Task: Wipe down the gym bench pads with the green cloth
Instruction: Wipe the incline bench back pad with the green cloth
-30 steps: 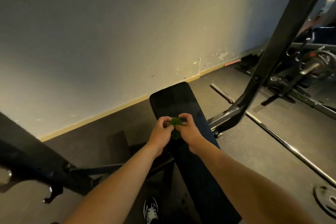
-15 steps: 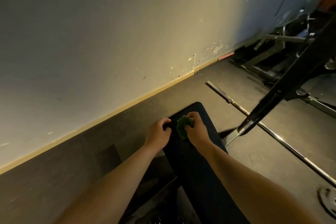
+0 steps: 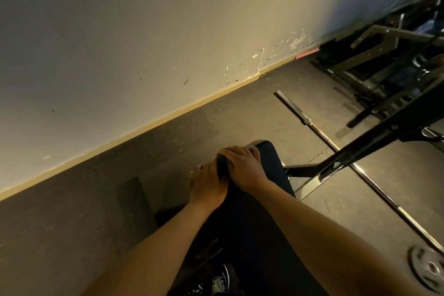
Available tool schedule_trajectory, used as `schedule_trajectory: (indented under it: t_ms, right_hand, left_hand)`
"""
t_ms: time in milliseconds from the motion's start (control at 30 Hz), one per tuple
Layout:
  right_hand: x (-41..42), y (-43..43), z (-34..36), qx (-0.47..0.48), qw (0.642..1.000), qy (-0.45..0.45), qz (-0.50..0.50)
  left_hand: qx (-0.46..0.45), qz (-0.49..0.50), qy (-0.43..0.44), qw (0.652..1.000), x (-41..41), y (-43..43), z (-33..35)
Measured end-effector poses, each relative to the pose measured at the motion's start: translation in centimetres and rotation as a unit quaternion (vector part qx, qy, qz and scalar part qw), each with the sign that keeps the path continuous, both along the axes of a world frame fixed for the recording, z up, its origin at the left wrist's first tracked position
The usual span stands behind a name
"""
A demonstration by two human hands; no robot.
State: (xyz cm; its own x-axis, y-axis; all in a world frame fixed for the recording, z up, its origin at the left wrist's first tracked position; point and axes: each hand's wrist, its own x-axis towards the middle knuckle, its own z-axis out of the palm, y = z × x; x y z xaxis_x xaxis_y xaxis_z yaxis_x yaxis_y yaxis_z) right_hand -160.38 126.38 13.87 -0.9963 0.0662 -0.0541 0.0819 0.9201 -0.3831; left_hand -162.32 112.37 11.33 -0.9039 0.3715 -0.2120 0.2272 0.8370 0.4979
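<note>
My right hand (image 3: 242,167) lies spread over the green cloth (image 3: 222,166), pressing it onto the far end of the bench pad (image 3: 272,163); my left hand (image 3: 207,184) beside it is too blurred to tell its grip; I'd press evenly, drawing overlapping strokes toward me.

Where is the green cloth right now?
Head view, centre: the green cloth lies under the right hand at the far left corner of the bench pad, with the left hand beside it.

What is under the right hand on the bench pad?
A bunched cloth, dark in this light, shows beside the right hand, pressed on the bench pad. The hand covers the rest.
</note>
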Motion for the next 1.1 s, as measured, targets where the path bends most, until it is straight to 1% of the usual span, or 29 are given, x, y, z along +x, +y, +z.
schedule_trajectory:
  t_ms: [33,133,233,300,367,433,567,633,700,767,833,900,1000,1033,1100]
  right_hand:
    - [-0.3,1.0,0.1,0.008,1.0,0.004,0.0]
    - [-1.5,4.6,0.8,0.013,0.999,-0.015,-0.042]
    - [-2.3,7.4,1.1,-0.01,0.994,-0.029,-0.103]
    - [-2.5,7.4,0.8,-0.023,0.989,-0.01,-0.144]
    - [-2.7,5.7,0.4,-0.017,0.985,0.023,-0.168]
    - [-2.6,3.2,0.3,-0.014,0.988,0.04,-0.149]
    - [-2.0,-1.4,0.0,-0.054,0.998,0.026,-0.032]
    - [-1.6,-0.8,-0.1,-0.057,0.998,0.02,0.008]
    - [-1.6,1.3,0.0,-0.05,0.998,0.017,0.025]
    - [-2.1,3.6,0.4,-0.045,0.999,0.011,0.003]
    - [-3.1,5.7,0.9,-0.035,0.998,-0.014,-0.04]
    - [-3.9,6.9,0.8,-0.02,0.995,-0.023,-0.095]
    - [-4.3,7.0,0.5,-0.007,0.982,-0.01,-0.191]
    - [-4.3,6.6,0.5,0.002,0.979,-0.005,-0.204]
    - [-4.3,5.0,0.5,0.014,0.981,0.002,-0.191]
  left_hand:
    - [-0.014,-0.008,0.008,1.0,0.3,-0.1,-0.1]
    - [-0.032,-0.031,-0.021,0.999,0.4,-0.5,-0.6]
    - [-0.023,-0.043,-0.003,0.999,0.2,-0.7,-0.8]
    - [-0.029,-0.043,0.007,0.999,0.2,-0.6,-0.8]
    - [-0.039,-0.038,0.011,0.998,0.2,-0.6,-0.9]
    - [-0.049,-0.034,0.026,0.998,0.3,-0.5,-0.9]
    - [-0.079,-0.036,0.033,0.996,0.3,-0.4,-0.7]
    - [-0.091,-0.045,0.04,0.994,0.4,-0.5,-0.6]
    - [-0.07,-0.04,0.032,0.996,0.3,-0.6,-0.6]
    - [-0.06,-0.04,0.018,0.997,0.2,-0.7,-0.6]
    - [-0.061,-0.049,0.008,0.997,0.0,-0.7,-0.4]
    - [-0.065,-0.055,-0.001,0.996,-0.1,-0.7,-0.1]
    - [-0.066,-0.059,-0.008,0.996,-0.2,-0.8,0.0]
    - [-0.065,-0.061,-0.009,0.996,-0.2,-0.8,0.0]
    - [-0.069,-0.06,-0.012,0.996,-0.2,-0.7,-0.1]
